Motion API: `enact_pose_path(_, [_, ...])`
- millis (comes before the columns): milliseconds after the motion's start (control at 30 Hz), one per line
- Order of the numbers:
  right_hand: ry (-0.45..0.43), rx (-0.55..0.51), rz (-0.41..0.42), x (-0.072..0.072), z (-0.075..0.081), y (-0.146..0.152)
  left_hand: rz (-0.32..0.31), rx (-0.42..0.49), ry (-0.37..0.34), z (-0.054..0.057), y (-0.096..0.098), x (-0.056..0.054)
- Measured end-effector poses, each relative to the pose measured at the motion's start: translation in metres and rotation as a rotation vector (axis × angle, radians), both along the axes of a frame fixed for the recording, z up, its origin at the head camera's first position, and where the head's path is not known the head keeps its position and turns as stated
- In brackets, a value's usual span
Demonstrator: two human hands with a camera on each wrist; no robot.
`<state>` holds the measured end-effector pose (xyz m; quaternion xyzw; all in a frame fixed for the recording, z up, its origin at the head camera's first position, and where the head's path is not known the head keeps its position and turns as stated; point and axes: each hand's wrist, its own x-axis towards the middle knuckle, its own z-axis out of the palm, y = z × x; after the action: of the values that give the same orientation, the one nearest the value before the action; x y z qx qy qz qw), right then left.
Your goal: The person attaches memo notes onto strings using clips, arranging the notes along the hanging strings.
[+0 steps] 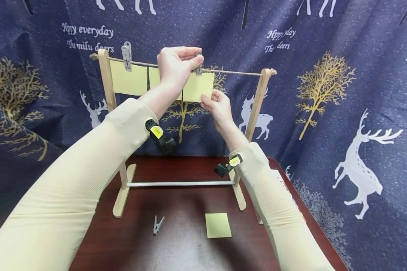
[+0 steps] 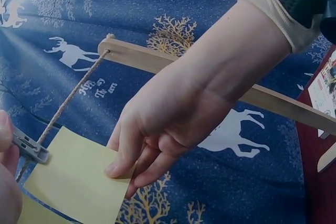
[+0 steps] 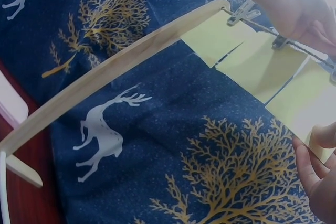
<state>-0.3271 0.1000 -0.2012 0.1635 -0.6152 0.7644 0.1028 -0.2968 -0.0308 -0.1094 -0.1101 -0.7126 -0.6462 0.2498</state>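
A twine line [image 1: 239, 72] runs between two wooden posts, with yellow paper squares hanging along it. My left hand [image 1: 176, 66] pinches a grey clothespin [image 1: 199, 64] at the top of the rightmost square [image 1: 197, 88]. Below it, my right hand [image 1: 220, 109] holds that square's lower right corner between thumb and fingers. The middle square [image 3: 261, 66] is partly behind my left hand in the head view; the right wrist view shows a clothespin [image 3: 280, 42] on its top edge. Another grey clothespin [image 1: 127, 56] grips the leftmost square [image 1: 129, 79].
On the dark red table [image 1: 179, 210] lie a loose clothespin [image 1: 157, 226] and a yellow square [image 1: 218, 225]. The wooden rack's feet [image 1: 122, 201] stand behind them, joined by a white bar [image 1: 179, 184]. A printed sheet or book [image 1: 285, 184] lies beyond my right sleeve.
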Motion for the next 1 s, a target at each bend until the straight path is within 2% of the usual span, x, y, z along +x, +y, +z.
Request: enact_pose_path(1000, [-0.006,0.002,0.005,0.0016,0.0009,-0.0007,0.029,-0.156,-0.053,-0.0026,-0.0022,0.0019])
